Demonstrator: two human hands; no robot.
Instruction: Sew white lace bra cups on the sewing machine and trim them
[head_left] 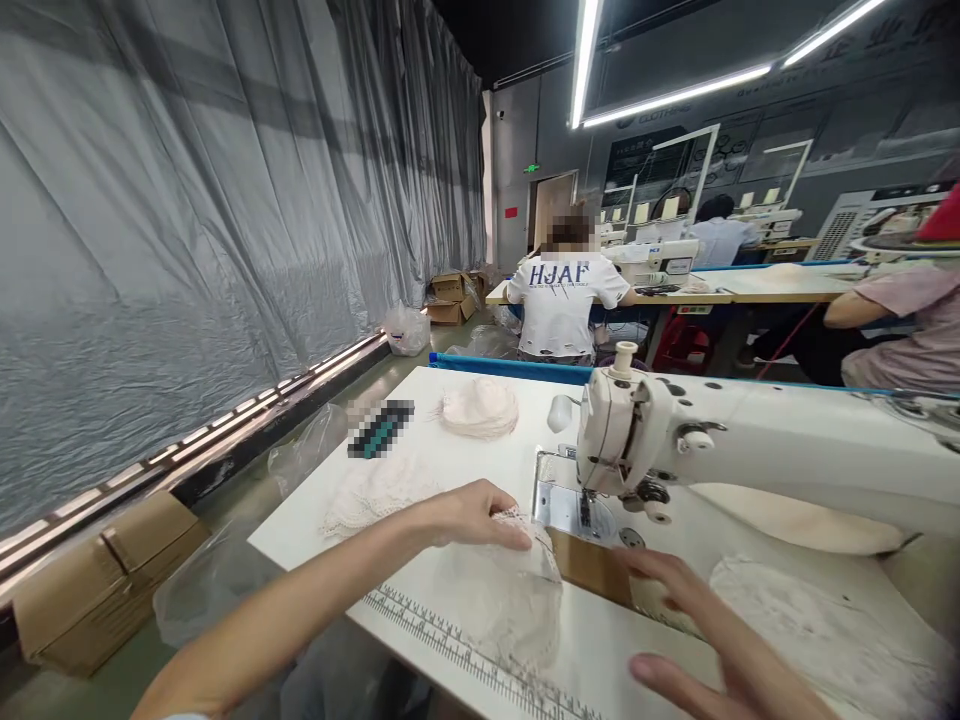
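Note:
My left hand (469,515) lies on a white lace piece (517,590), fingers pressed down on its upper edge just left of the needle plate (566,510). Open, with its fingers stretched forward, my right hand (701,625) lies flat over a brown cardboard piece (592,570) and another lace piece (810,620). The white sewing machine (750,440) stands right behind both hands, its needle (583,505) above the plate. A printed ruler (465,640) runs along the table's front edge.
A stack of cream round pieces (480,408) and more lace (375,495) lie on the white table (300,530) at left. Cardboard boxes (105,580) and plastic bags sit on the floor by the grey curtain. Other people sit at sewing tables ahead and at right.

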